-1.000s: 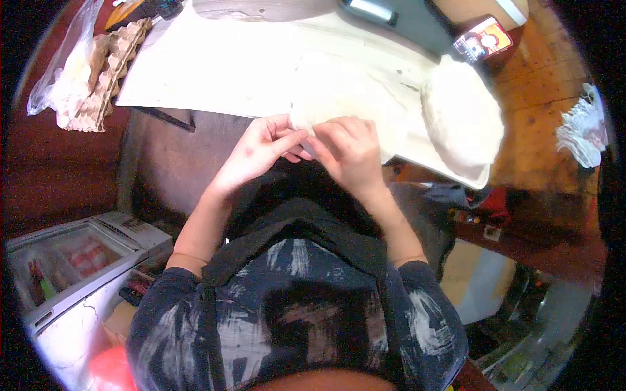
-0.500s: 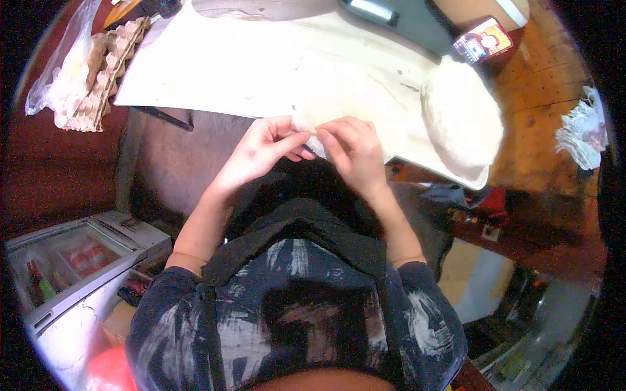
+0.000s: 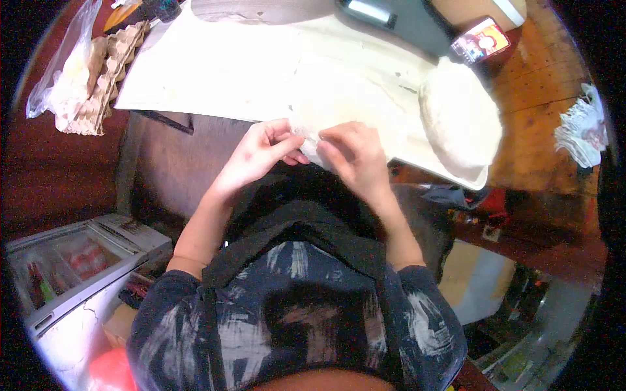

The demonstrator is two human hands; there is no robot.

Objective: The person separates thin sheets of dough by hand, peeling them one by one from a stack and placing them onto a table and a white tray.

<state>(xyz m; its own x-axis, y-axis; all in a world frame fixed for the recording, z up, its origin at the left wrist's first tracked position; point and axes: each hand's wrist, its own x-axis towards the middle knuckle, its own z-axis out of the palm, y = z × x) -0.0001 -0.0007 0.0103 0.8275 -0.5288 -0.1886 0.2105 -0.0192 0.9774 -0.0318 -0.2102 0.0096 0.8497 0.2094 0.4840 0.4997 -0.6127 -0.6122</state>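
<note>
Left hand: pinching white piece by tray's near edge
Right hand: half-curled, grip unclear
Mound: tray's right end

Food-prep area, looks like a small kitchen or food stall: egg cartons by the left edge of a white surface, glass-topped freezer with packages inside, at lower left.

Worn on the head, the camera seems to look forward and steeply down at close range.
</note>
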